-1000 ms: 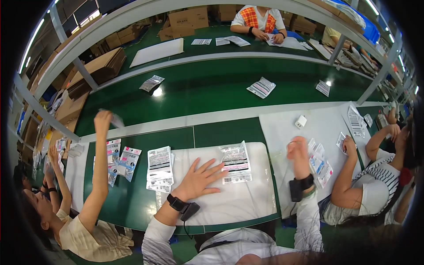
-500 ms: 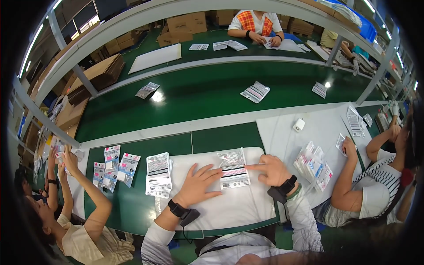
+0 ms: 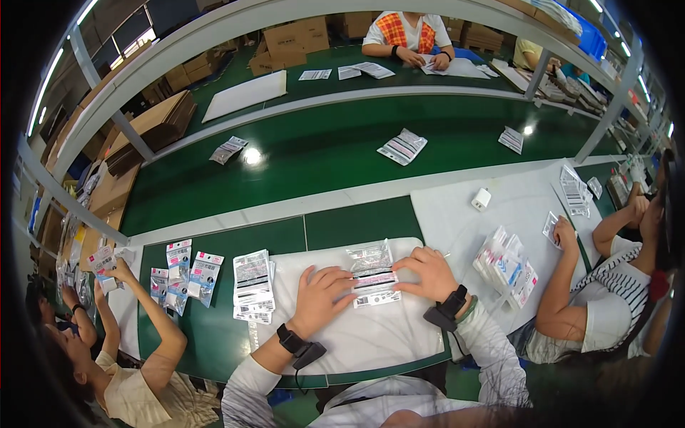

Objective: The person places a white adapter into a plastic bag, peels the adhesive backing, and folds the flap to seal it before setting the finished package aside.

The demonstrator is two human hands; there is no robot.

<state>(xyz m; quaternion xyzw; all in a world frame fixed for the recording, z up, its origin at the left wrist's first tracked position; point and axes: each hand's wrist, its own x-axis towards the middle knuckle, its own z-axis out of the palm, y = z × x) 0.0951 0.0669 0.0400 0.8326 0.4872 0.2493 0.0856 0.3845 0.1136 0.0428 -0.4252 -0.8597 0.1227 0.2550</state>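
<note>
A silver printed packet (image 3: pixel 372 265) lies on the white sheet (image 3: pixel 399 335) in front of me, its middle bent up a little. My left hand (image 3: pixel 321 294) grips its left edge between fingers and thumb. At the right edge, my right hand (image 3: pixel 428 277) pinches it between thumb and fingers. Left of my left hand sits a stack of similar packets (image 3: pixel 252 282). Beyond that stack, several packets with pink and blue fronts (image 3: pixel 205 274) rest on the green table.
A pile of packets (image 3: pixel 505 264) and a white charger (image 3: pixel 481 199) lie to my right. Past a pale rail (image 3: pixel 285 212), the green belt (image 3: pixel 300 153) carries several packets. Co-workers sit on both sides, and one works across the belt, near cardboard boxes (image 3: pixel 296 39).
My right hand has gone from a pointing finger to a pinch on the packet's edge. My left fingers have closed in on the other side. The packet's middle has bent.
</note>
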